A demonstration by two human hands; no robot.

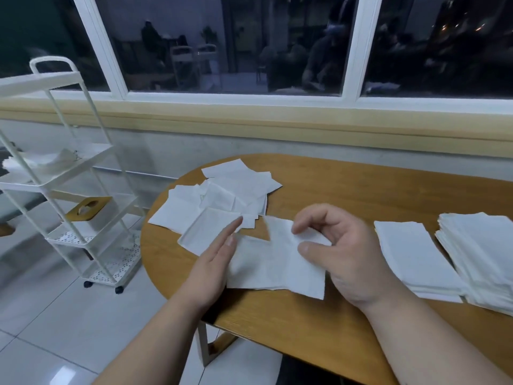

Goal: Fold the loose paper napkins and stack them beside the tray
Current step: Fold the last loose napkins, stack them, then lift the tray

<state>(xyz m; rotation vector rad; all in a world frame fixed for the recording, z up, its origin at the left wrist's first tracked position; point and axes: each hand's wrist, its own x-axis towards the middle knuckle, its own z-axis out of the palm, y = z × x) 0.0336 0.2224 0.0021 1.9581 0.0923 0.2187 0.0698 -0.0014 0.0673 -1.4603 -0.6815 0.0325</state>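
Thin white paper napkin (273,263) at near-centre of oval wooden table (361,184); R hand (342,255) pinches its far-right corner btwn thumb and fingers; L hand (213,262) flat, fingers straight, on its left edge. Risks: tissue prob. tears if R pulls vs L's pin; fold may land skewed; L fingertips overlap scattered loose white napkins (222,195) far-left, could drag one; R forearm near folded white napkin stacks (410,254) at right, may nudge them.

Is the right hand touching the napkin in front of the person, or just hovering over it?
Touching. The head view shows the right hand pinching the napkin, its edge caught between thumb and fingers.
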